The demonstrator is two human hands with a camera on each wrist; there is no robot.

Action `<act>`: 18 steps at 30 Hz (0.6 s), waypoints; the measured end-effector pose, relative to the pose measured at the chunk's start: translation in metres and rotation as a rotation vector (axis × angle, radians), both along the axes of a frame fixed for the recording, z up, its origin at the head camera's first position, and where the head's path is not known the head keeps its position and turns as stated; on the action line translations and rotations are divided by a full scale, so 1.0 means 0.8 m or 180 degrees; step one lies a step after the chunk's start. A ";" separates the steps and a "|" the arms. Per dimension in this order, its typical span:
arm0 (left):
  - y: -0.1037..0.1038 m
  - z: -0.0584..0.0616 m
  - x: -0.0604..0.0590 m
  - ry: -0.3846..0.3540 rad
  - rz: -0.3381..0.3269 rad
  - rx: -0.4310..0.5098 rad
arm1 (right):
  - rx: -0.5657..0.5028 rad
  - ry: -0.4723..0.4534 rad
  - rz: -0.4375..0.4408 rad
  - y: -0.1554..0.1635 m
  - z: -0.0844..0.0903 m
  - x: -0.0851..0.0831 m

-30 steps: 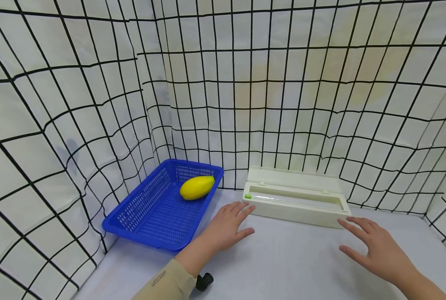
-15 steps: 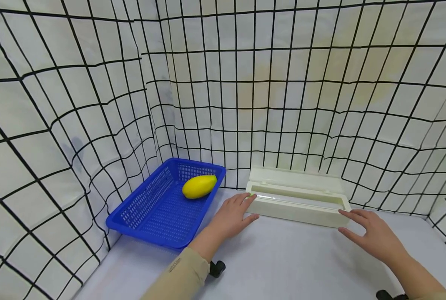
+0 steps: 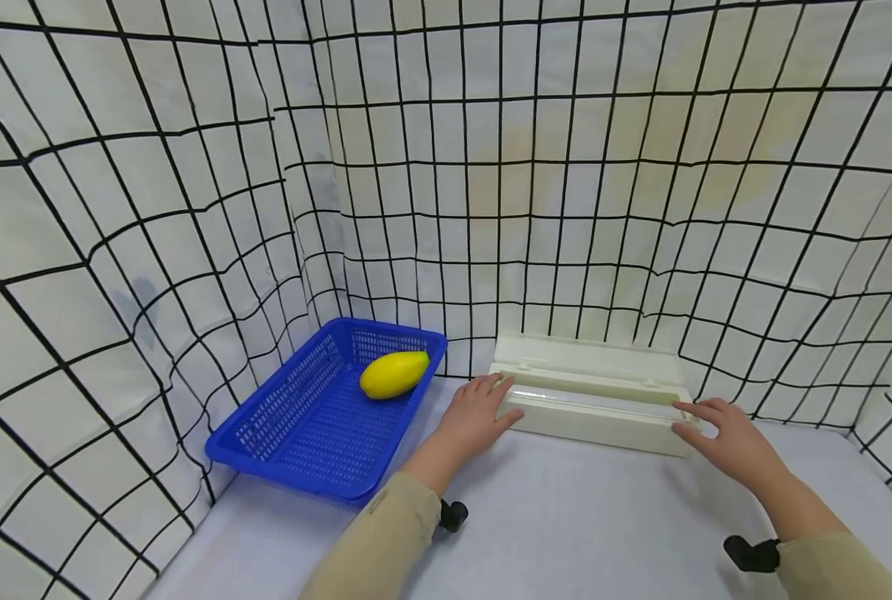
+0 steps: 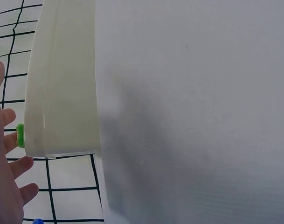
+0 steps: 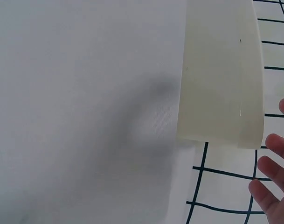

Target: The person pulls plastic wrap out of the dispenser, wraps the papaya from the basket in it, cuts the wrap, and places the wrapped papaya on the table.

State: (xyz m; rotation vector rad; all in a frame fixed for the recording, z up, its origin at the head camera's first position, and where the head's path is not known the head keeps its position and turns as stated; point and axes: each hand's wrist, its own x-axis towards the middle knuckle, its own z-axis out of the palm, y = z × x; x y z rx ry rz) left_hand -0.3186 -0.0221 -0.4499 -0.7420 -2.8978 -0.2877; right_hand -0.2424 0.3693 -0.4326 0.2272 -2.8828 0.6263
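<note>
A long cream box (image 3: 592, 412) with its lid tipped back lies by the rear wall. My left hand (image 3: 479, 410) reaches its left end, fingers spread at the corner and thumb against the front face. In the left wrist view those fingers (image 4: 11, 140) sit beside the box (image 4: 62, 84) at its green tab (image 4: 21, 135). My right hand (image 3: 724, 433) lies at the box's right end with straight fingers touching the top edge. The right wrist view shows those fingers (image 5: 272, 177) just off the box (image 5: 221, 70) corner. Neither hand curls round anything.
A blue mesh basket (image 3: 296, 433) stands at the left against the wall, with a yellow fruit (image 3: 393, 374) in its far end. Grid-patterned cloth walls (image 3: 566, 208) close in the white table (image 3: 581, 517) on three sides.
Both hands moved forward from the table to the two ends of the cream box. The left hand now covers the green tab in the head view.
</note>
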 end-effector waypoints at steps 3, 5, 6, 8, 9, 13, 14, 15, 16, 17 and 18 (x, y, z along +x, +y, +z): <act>0.003 -0.002 -0.009 -0.0009 0.0004 -0.0009 | 0.0061 -0.0064 0.0002 0.003 0.000 -0.008; 0.005 -0.003 -0.015 -0.0027 0.0013 -0.0034 | 0.0104 -0.0113 0.0006 0.005 0.000 -0.012; 0.005 -0.004 -0.017 -0.0027 0.0018 -0.0048 | 0.0124 -0.0126 0.0014 0.005 0.000 -0.014; 0.007 -0.003 -0.020 -0.0025 0.0033 -0.0077 | 0.0177 -0.0126 0.0031 0.006 0.000 -0.019; 0.007 -0.002 -0.021 -0.0014 0.0037 -0.0100 | 0.0211 -0.0116 0.0042 0.006 -0.001 -0.021; 0.009 0.001 -0.023 0.0044 0.0031 -0.0161 | 0.0390 -0.0008 0.0070 0.004 -0.004 -0.027; 0.009 0.002 -0.023 0.0053 0.0025 -0.0184 | 0.0425 0.0024 0.0082 0.004 -0.004 -0.028; 0.009 0.003 -0.023 0.0056 0.0020 -0.0193 | 0.0448 0.0046 0.0095 0.003 -0.005 -0.029; 0.009 0.004 -0.023 0.0059 0.0015 -0.0199 | 0.0459 0.0074 0.0101 0.002 -0.005 -0.030; 0.009 0.005 -0.023 0.0047 0.0010 -0.0200 | 0.0462 0.0094 0.0116 0.001 -0.006 -0.031; 0.009 0.006 -0.023 0.0053 -0.0005 -0.0178 | 0.0452 0.0110 0.0128 0.000 -0.006 -0.031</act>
